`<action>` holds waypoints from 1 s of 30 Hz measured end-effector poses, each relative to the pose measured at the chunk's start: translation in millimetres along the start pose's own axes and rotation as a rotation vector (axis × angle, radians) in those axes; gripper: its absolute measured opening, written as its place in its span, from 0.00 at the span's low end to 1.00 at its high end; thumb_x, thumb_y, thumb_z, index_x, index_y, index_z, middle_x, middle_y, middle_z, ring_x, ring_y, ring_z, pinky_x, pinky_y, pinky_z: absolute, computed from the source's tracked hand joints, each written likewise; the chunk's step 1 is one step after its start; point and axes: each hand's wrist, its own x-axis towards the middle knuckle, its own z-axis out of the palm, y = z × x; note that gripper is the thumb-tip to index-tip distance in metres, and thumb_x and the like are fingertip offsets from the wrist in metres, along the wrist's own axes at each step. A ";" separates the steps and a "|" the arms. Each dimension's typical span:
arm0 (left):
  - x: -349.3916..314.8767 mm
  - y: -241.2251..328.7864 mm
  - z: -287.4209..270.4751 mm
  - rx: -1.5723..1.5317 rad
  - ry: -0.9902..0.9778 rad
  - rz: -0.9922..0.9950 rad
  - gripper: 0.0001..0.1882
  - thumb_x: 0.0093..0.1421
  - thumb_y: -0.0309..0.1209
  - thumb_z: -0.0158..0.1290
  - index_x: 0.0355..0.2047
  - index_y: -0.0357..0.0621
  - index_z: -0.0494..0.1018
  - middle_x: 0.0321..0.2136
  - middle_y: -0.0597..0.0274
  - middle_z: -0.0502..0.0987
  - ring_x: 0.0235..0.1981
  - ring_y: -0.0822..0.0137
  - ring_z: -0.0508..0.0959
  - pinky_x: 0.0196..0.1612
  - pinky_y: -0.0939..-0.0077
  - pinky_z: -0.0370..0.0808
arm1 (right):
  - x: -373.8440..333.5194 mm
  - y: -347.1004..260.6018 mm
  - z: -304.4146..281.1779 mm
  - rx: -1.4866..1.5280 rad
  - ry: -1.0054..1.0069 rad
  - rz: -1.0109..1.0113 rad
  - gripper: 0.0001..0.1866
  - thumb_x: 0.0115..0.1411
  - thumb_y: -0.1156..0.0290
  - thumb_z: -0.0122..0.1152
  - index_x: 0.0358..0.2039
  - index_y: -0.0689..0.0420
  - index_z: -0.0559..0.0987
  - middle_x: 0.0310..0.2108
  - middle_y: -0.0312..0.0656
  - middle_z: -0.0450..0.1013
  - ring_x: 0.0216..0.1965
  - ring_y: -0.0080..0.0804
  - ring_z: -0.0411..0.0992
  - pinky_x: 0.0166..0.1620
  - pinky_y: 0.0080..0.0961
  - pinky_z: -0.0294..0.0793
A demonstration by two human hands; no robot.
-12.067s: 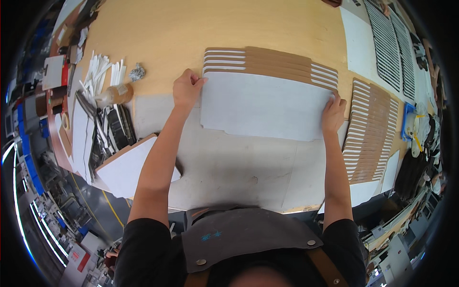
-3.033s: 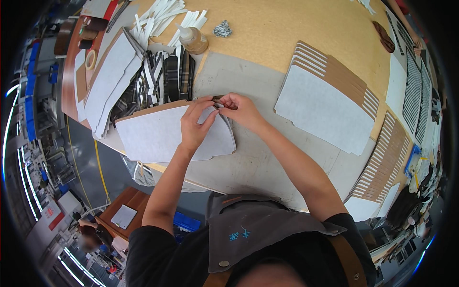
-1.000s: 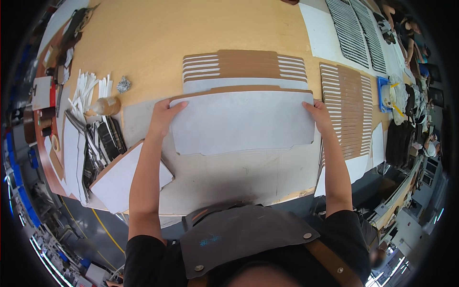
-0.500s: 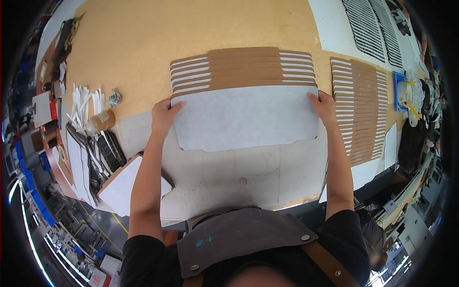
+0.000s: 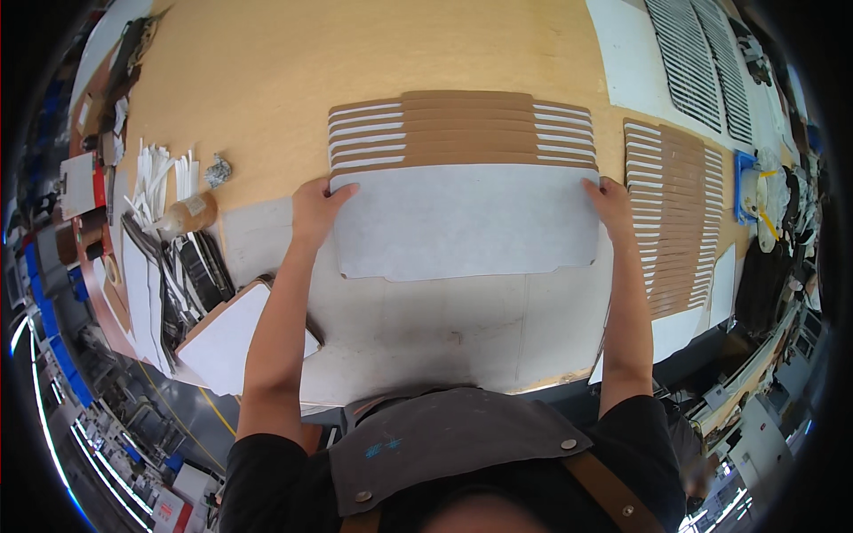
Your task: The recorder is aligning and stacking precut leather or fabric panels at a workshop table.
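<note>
White board (image 5: 466, 222) is overlapping the near end of the staggered stack (image 5: 466, 130), left hand (image 5: 313, 213) and right hand (image 5: 611, 206) pinching its sides, apparently aligning it, probably next needing an even release.

On the tan tabletop (image 5: 267, 62) at left, an amber bottle (image 5: 191, 214) just beside loose white strips (image 5: 151, 182), with a crumpled silvery ball (image 5: 218, 170) near; farther left, a tape roll (image 5: 111, 269). At upper right, dark striped panels (image 5: 682, 67) on a white sheet (image 5: 625, 53); lower, a blue tray (image 5: 743, 191). Yellow lines (image 5: 218, 410) across the floor at lower left.
</note>
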 end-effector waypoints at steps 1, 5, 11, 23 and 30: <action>-1.0 0.5 0.1 0.093 0.018 0.023 0.14 0.47 0.35 0.59 0.21 0.33 0.73 0.14 0.65 0.70 0.15 0.76 0.65 0.19 0.79 0.64 | -1.4 -2.2 -2.4 -0.007 0.010 0.006 0.17 0.49 0.61 0.60 0.21 0.65 0.73 0.15 0.39 0.66 0.18 0.25 0.61 0.24 0.24 0.63; -2.9 -16.2 -5.3 0.068 -0.036 -0.056 0.15 0.48 0.36 0.59 0.18 0.34 0.71 0.13 0.64 0.70 0.13 0.76 0.65 0.17 0.79 0.63 | -7.0 -9.7 -2.8 0.063 -0.037 0.010 0.17 0.49 0.60 0.60 0.22 0.64 0.73 0.16 0.39 0.68 0.18 0.26 0.63 0.25 0.25 0.64; -11.7 -11.7 0.4 -0.105 -0.020 -0.084 0.17 0.49 0.36 0.58 0.14 0.35 0.68 0.10 0.65 0.66 0.12 0.77 0.62 0.14 0.79 0.60 | -3.5 6.4 1.0 0.090 -0.020 -0.031 0.15 0.50 0.62 0.59 0.22 0.63 0.71 0.15 0.38 0.66 0.18 0.25 0.61 0.25 0.24 0.63; -11.2 -16.8 2.8 -0.015 0.075 0.025 0.22 0.48 0.34 0.59 0.11 0.37 0.59 0.08 0.67 0.59 0.12 0.76 0.55 0.14 0.77 0.54 | -5.5 3.0 3.1 -0.026 0.022 -0.066 0.15 0.49 0.62 0.59 0.22 0.63 0.72 0.17 0.43 0.68 0.19 0.31 0.64 0.27 0.27 0.65; -9.8 -17.9 0.7 0.008 0.045 0.025 0.21 0.48 0.36 0.59 0.11 0.36 0.63 0.07 0.66 0.63 0.10 0.77 0.61 0.14 0.79 0.59 | -8.0 1.4 1.2 0.016 0.021 -0.039 0.14 0.48 0.63 0.60 0.24 0.63 0.74 0.18 0.44 0.70 0.20 0.32 0.66 0.28 0.26 0.66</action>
